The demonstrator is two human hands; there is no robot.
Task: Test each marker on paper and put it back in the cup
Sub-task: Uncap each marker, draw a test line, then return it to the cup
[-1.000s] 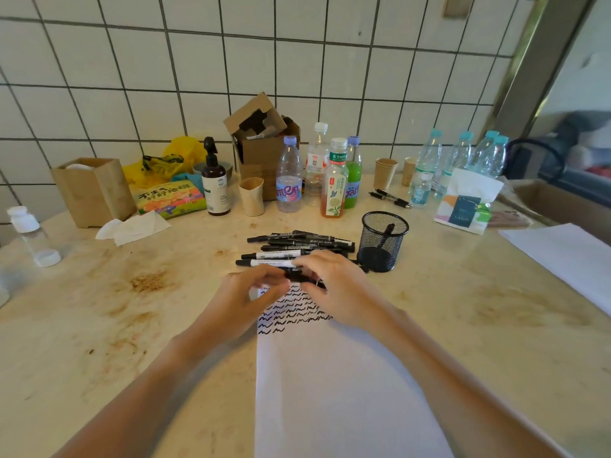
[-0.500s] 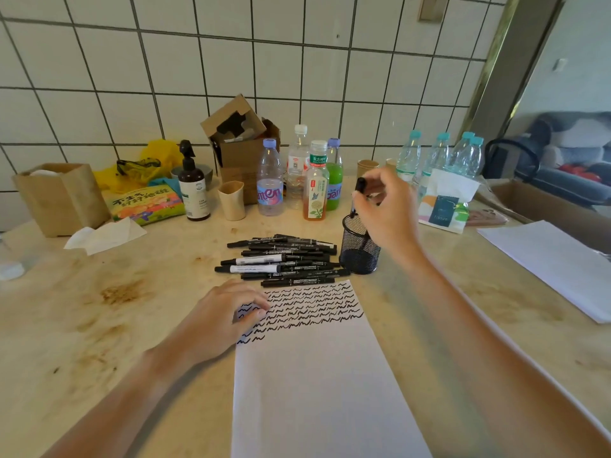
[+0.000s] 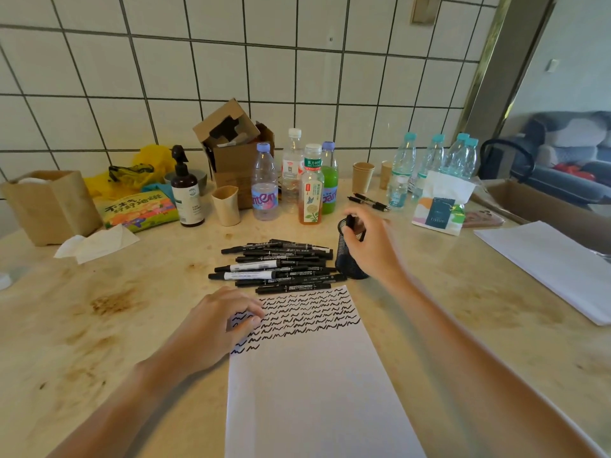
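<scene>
Head view: right hand pinches a marker over the mesh cup — positioned for drop-in. Left hand, fingers loosely curled, holds nothing — steadies paper w/ fingertips; untested markers lie just beyond.

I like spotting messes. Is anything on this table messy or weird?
Yes. Brown stains blotch the table on the left, and a crumpled tissue lies loose near the paper bag.

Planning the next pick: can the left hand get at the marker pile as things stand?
Probably yes. The left hand rests on the paper with nothing in its fingers, and the marker pile lies just beyond with nothing between. The right hand is off at the cup.
</scene>
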